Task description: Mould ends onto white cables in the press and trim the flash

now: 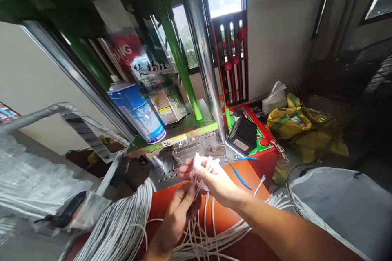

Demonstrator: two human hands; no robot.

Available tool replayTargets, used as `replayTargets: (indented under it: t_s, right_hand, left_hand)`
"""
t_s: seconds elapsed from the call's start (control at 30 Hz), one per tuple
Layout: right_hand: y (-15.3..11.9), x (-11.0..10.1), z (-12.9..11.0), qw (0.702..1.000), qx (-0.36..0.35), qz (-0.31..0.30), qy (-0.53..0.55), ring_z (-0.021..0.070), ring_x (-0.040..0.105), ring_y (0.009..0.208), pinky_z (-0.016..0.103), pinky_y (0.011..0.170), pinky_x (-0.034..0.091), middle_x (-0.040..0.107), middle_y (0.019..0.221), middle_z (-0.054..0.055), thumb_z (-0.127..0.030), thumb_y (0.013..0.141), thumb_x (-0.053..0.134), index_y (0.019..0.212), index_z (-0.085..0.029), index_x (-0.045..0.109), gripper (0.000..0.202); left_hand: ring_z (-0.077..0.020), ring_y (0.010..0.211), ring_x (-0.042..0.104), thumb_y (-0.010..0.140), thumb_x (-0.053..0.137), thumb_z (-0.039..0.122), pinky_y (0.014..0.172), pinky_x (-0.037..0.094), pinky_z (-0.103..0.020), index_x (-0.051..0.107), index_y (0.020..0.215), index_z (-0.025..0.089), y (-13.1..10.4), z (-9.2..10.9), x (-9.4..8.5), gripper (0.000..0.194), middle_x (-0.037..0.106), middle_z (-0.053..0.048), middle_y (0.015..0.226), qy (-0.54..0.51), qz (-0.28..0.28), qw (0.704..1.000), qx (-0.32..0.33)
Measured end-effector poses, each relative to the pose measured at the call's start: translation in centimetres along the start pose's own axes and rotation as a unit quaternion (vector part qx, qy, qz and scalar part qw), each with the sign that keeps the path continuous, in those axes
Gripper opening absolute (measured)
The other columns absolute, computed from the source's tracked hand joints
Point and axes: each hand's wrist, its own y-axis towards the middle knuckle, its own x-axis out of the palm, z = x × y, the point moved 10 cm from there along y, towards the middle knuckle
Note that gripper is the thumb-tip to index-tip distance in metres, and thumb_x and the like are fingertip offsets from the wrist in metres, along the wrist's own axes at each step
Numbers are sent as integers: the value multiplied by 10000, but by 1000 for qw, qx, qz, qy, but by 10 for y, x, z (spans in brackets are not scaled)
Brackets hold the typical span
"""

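My right hand (219,181) pinches several white cable connectors (198,160) in front of the metal mould (186,151). Just below it, my left hand (180,206) is closed round the thin white cables (196,183) that run down from those connectors. More white cables (211,236) lie loosely under both hands on the orange-red work surface (162,202), and two of them end in plugs near my right wrist. A thick bundle of white cable (118,220) rests to the left of my left hand. Blue-handled pliers (241,176) lie open beyond my right hand.
A green press with steel columns (202,45) towers ahead. On its bed stands a blue spray can (139,112). At right are a black box (243,136), a red control box with a red button (263,142), and yellow sacks (289,120). A plastic-wrapped frame (61,110) stands left.
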Motion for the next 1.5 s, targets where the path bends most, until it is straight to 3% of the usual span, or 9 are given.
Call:
replayTargets:
  t_s: [0.23, 0.3, 0.47, 0.7, 0.87, 1.03, 1.2, 1.37, 1.5]
  right_hand:
    - [-8, -16, 9, 999, 3, -39, 23, 200, 757, 951, 329, 849, 588, 783, 1093, 61, -577, 956, 717, 1181, -242, 653, 408]
    - [-7, -16, 12, 999, 6, -44, 29, 202, 757, 968, 332, 859, 588, 784, 1102, 66, -559, 977, 697, 1204, -247, 652, 388]
    - [-5, -13, 18, 994, 27, -71, 84, 245, 748, 1052, 288, 656, 586, 766, 1188, 88, -534, 980, 698, 1296, -267, 601, 425]
    - [-6, -15, 17, 994, 23, -75, 80, 244, 721, 1131, 309, 758, 606, 742, 1244, 97, -493, 984, 714, 1337, -255, 572, 449]
    - [-7, -13, 14, 995, 20, -84, 45, 192, 743, 874, 288, 645, 596, 744, 1195, 93, -501, 992, 701, 1349, -245, 565, 460]
    - [-6, -16, 10, 998, -13, -64, 13, 194, 728, 1000, 301, 780, 609, 755, 1169, 108, -472, 991, 714, 1317, -204, 600, 437]
    - [-8, -19, 10, 997, -42, -45, -44, 181, 744, 919, 271, 691, 606, 749, 1199, 82, -413, 960, 756, 1380, -256, 596, 476]
    - [-13, -20, -3, 985, -96, -22, -144, 213, 740, 1078, 370, 943, 597, 780, 1158, 80, -386, 1032, 644, 1335, -236, 645, 338]
    - [-13, -20, -9, 972, -121, -2, -200, 220, 743, 1058, 377, 943, 590, 788, 1140, 77, -385, 1041, 619, 1263, -230, 687, 279]
  left_hand:
    - [-85, 448, 402, 929, 602, 746, 435, 272, -198, 617, 673, 158, 5, -15, -4, 642, 540, -4, 536, 139, -1, 990, -6]
    - [-92, 448, 452, 945, 595, 726, 443, 321, -199, 617, 653, 153, 5, -10, -4, 644, 567, -16, 548, 156, 9, 988, 16]
    - [-103, 456, 510, 979, 611, 628, 447, 377, -207, 639, 646, 149, 2, 1, -6, 584, 599, -22, 589, 159, 32, 985, 49]
    - [-111, 492, 510, 991, 624, 552, 474, 394, -212, 644, 660, 154, -2, 3, -9, 518, 600, -20, 603, 155, 36, 986, 55]
    - [-126, 503, 509, 994, 606, 538, 478, 395, -230, 676, 687, 153, -1, 2, -10, 498, 607, -34, 602, 145, 46, 987, 50]
    - [-142, 536, 509, 996, 601, 549, 512, 430, -247, 655, 657, 160, 1, 4, -6, 519, 590, -38, 598, 131, 28, 989, 65]
    - [-149, 556, 533, 969, 622, 608, 515, 453, -245, 704, 703, 135, 3, 5, -3, 549, 615, -50, 635, 141, 15, 988, 68]
    - [-168, 628, 582, 929, 723, 497, 576, 495, -248, 764, 847, 130, 6, 6, -10, 378, 691, -57, 730, 157, 49, 983, 87]
    - [-209, 718, 671, 872, 791, 463, 621, 548, -270, 760, 1022, 146, 7, 12, -14, 352, 768, -92, 926, 143, 78, 982, 97]
